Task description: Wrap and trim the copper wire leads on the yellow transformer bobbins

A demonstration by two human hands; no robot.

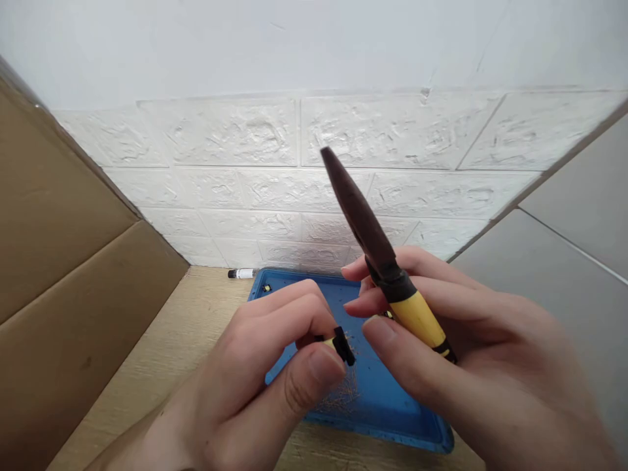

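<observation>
My left hand (pixel 275 366) is closed, pinching a small black and pale-yellow component (pixel 343 347) between thumb and forefinger. In my right hand (pixel 471 353) is a pair of long-nose pliers (pixel 373 242), seen nearly edge-on. Their dark brown jaws point up and to the left, and the yellow handle with black bands lies across the fingers. The pliers are apart from the component. A small yellow and black piece (pixel 387 314) shows by my right thumb; whether it is held or lies below, I cannot tell. Both hands are above a blue tray (pixel 383 418).
Thin copper-coloured clippings (pixel 343 396) are scattered in the tray, and another small yellow and black part (pixel 266 288) sits in its far left corner. A small black-capped bottle (pixel 242 273) lies behind. Cardboard (pixel 73 216) stands left; a white brick-patterned wall (pixel 235 131) rises behind.
</observation>
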